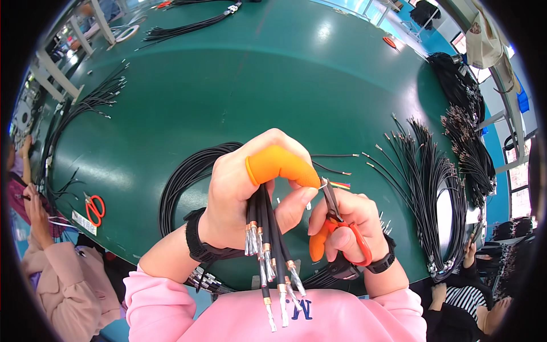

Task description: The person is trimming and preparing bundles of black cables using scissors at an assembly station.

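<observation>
Left hand: your left hand (242, 194) is closed around a bunch of black cables (268, 228); it has an orange finger cot (279, 166) on the forefinger.
Cables: the stripped ends (273, 273) with copper rings and silver braid hang down toward your chest, just over the pink sleeves (273, 316).
Right hand: your right hand (347, 222) holds the orange scissors (342, 225), fingers through the loops; the blades point up and touch near the left fingertip.
Blades: I cannot tell if they are open or closed, the tip is too small.
How to do it well: it seems you trim one wire end. I think you should keep the bunch tight, separate only one cable, and keep the blade away from the cot and from the braid of the neighbour cables.
Table: green table (273, 85), with a cable coil (182, 176) behind your left hand, more cables (433, 188) at right, a second pair of scissors (94, 208) at left.
Hidden: what the blades cut is covered by your fingers.
Cut off: other people at both lower corners are seen only partly.
</observation>
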`<move>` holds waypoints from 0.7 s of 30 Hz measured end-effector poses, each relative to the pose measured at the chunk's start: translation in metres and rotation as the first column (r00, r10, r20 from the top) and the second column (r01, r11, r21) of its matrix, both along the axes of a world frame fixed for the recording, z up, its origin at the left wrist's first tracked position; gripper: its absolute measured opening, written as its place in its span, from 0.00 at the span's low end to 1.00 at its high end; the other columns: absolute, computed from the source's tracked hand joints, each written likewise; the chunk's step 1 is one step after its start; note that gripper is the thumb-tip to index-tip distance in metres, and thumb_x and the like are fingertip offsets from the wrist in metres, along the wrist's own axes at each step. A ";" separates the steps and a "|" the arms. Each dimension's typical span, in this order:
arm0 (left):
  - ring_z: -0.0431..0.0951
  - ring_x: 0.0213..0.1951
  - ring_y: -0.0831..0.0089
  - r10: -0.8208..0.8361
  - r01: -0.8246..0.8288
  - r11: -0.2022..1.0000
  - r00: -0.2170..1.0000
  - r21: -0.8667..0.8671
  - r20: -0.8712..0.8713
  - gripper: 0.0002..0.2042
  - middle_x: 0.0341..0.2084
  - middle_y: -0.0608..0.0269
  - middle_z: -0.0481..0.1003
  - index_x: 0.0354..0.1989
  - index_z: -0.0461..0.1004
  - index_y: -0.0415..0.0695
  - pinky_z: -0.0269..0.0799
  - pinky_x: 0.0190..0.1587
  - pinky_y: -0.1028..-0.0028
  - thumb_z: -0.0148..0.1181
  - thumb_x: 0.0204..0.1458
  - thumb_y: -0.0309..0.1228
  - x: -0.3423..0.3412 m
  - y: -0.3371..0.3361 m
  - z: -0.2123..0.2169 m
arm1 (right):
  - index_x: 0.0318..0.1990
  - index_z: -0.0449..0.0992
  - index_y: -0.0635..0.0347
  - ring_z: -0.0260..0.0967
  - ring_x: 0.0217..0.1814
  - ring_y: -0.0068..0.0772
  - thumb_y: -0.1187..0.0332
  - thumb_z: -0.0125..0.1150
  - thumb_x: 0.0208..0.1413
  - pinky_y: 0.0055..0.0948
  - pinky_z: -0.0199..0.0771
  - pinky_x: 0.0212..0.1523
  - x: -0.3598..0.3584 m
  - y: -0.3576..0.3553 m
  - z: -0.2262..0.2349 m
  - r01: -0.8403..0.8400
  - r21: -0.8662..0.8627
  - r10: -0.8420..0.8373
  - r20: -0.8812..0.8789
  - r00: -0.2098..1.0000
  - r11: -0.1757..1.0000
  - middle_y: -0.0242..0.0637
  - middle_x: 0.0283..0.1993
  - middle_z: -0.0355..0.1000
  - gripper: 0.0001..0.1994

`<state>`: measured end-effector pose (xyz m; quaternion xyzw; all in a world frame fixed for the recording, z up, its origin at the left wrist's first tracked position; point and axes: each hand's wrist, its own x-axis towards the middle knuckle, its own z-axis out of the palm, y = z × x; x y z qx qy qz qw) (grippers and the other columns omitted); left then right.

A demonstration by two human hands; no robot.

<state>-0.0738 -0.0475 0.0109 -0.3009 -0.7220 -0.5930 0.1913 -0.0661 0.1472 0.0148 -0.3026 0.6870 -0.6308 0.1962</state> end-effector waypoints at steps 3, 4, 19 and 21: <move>0.64 0.21 0.84 0.006 -0.007 0.999 1.000 0.042 0.018 0.04 0.28 0.61 0.70 0.28 0.69 0.37 0.59 0.23 0.84 0.57 0.44 0.23 -0.001 0.002 -0.001 | 0.31 0.69 0.61 0.65 0.12 0.17 0.55 0.56 0.53 0.14 0.61 0.14 0.005 -0.006 0.003 0.025 -0.030 -0.022 0.108 0.994 0.999 0.29 0.17 0.68 0.16; 0.65 0.21 0.84 0.015 -0.015 0.999 1.000 0.042 -0.003 0.04 0.28 0.61 0.70 0.28 0.69 0.37 0.60 0.23 0.84 0.57 0.44 0.23 -0.002 0.002 -0.003 | 0.31 0.69 0.61 0.64 0.11 0.17 0.54 0.54 0.54 0.14 0.61 0.13 0.005 -0.007 0.003 0.043 -0.047 -0.036 0.142 0.989 0.998 0.29 0.16 0.68 0.17; 0.62 0.14 0.83 -0.036 0.035 0.999 0.998 -0.024 -0.052 0.06 0.30 0.64 0.72 0.29 0.72 0.38 0.56 0.17 0.82 0.59 0.41 0.22 -0.002 0.009 0.001 | 0.40 0.63 0.61 0.68 0.37 0.26 0.77 0.68 0.38 0.21 0.68 0.39 -0.007 0.001 0.018 0.403 -0.267 -0.477 -0.337 0.812 0.875 0.40 0.40 0.68 0.21; 0.68 0.18 0.74 -0.016 0.014 0.998 0.999 -0.058 -0.030 0.05 0.28 0.61 0.72 0.28 0.72 0.37 0.63 0.21 0.78 0.59 0.41 0.22 0.002 0.009 0.005 | 0.40 0.63 0.59 0.67 0.37 0.24 0.84 0.63 0.40 0.21 0.67 0.40 -0.004 -0.004 0.020 0.373 -0.111 -0.386 -0.390 0.836 0.921 0.36 0.37 0.66 0.20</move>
